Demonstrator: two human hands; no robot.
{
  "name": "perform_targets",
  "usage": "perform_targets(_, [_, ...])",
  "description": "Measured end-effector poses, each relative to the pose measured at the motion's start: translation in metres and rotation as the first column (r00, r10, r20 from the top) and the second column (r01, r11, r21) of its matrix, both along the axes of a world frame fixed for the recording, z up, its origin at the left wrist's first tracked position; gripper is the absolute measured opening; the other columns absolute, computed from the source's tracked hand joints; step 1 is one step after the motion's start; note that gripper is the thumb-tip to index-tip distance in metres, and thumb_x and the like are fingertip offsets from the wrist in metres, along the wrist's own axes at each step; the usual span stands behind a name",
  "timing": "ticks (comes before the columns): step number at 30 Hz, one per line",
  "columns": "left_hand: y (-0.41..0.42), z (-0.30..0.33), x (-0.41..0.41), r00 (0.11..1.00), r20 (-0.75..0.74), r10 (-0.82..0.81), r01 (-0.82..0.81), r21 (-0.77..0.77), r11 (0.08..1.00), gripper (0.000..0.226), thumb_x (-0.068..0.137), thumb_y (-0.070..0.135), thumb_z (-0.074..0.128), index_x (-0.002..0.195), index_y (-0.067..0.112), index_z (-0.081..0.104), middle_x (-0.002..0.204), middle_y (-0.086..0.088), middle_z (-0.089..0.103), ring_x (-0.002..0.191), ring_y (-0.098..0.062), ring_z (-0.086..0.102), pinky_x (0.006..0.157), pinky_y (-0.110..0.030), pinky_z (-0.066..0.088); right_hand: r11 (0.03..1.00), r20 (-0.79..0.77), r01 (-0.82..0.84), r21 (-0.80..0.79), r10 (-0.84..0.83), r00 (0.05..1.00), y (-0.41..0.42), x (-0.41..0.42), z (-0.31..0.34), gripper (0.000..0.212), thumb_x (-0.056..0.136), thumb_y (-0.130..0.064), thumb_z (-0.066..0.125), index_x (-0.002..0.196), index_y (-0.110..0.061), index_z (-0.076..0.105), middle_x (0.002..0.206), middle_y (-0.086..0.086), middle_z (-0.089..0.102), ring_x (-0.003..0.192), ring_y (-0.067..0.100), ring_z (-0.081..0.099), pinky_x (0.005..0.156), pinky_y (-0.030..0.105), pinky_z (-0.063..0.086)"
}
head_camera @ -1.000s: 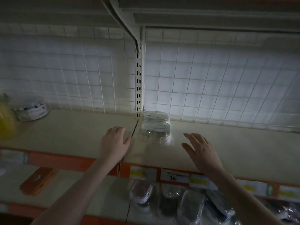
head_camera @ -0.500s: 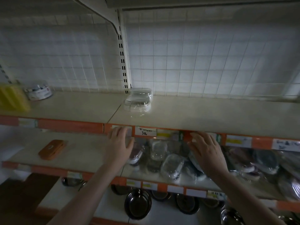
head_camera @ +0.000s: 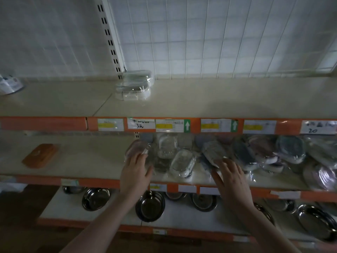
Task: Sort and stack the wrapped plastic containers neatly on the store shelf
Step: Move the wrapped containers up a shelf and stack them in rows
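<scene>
Two wrapped clear containers sit stacked on the upper shelf by the slotted upright. On the middle shelf lies a loose heap of wrapped plastic containers. My left hand reaches in with straight fingers touching a pinkish wrapped container at the heap's left end. My right hand is spread flat, fingertips on a dark wrapped container. A clear wrapped container lies between the hands.
An orange box lies at the left of the middle shelf. A white tub stands far left on the upper shelf. Steel bowls and oval trays fill the bottom shelf. Price labels line the orange shelf edges.
Both hands dropped from the upper shelf, past its front edge, into the middle shelf and now touch containers in the heap. The view tilted down.
</scene>
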State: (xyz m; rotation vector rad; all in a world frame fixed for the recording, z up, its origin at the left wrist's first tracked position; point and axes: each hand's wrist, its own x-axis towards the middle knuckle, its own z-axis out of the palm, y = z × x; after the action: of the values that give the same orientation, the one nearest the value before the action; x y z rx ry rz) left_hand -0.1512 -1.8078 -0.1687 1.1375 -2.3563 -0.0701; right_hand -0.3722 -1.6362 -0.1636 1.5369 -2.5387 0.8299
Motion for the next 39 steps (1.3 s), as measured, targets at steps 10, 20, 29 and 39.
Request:
perform_targets(10, [-0.06, -0.061, -0.057, 0.975, 0.201, -0.092, 0.072, 0.106, 0.992, 0.038, 0.088, 0.026, 0.064, 0.118, 0.004, 0.059, 0.123, -0.013, 0.056, 0.111, -0.031, 0.056, 0.086, -0.04, 0.049, 0.993, 0.117, 0.116, 0.034, -0.12, 0.986, -0.007, -0.002, -0.076, 0.033, 0.088, -0.027, 0.063, 0.117, -0.012, 0.061, 0.118, 0.015, 0.057, 0.108, 0.035, 0.055, 0.084, 0.045, 0.047])
perform_targets(20, [-0.114, -0.112, -0.115, 0.878, 0.442, -0.184, 0.046, 0.305, 0.951, 0.057, 0.101, 0.043, 0.032, 0.152, 0.024, 0.015, 0.16, -0.005, 0.004, 0.146, -0.026, 0.006, 0.116, -0.042, 0.014, 0.983, 0.193, 0.165, 0.077, -0.177, 0.965, -0.028, 0.015, -0.126, 0.046, 0.088, -0.045, 0.042, 0.116, -0.014, 0.06, 0.116, 0.015, 0.057, 0.105, 0.035, 0.056, 0.085, 0.044, 0.047])
perform_targets(29, [-0.128, -0.133, -0.115, 0.878, 0.441, -0.189, 0.101, 0.216, 0.971, 0.061, 0.098, 0.031, 0.044, 0.151, 0.026, 0.015, 0.159, -0.007, 0.01, 0.146, -0.026, 0.012, 0.114, -0.042, 0.023, 0.97, 0.235, 0.197, 0.14, -0.226, 0.945, -0.047, 0.008, -0.136, 0.037, 0.089, -0.029, 0.06, 0.123, -0.013, 0.057, 0.125, 0.016, 0.052, 0.115, 0.036, 0.049, 0.093, 0.044, 0.04])
perform_targets(39, [-0.103, -0.146, -0.057, 0.942, 0.216, -0.255, 0.249, 0.057, 0.967, 0.037, 0.086, 0.02, 0.066, 0.122, 0.012, 0.06, 0.129, -0.013, 0.058, 0.12, -0.031, 0.054, 0.097, -0.046, 0.043, 0.968, 0.275, 0.166, 0.19, -0.215, 0.937, -0.076, 0.012, -0.134, 0.046, 0.093, -0.037, 0.049, 0.133, -0.014, 0.047, 0.133, 0.014, 0.045, 0.123, 0.032, 0.042, 0.098, 0.04, 0.036])
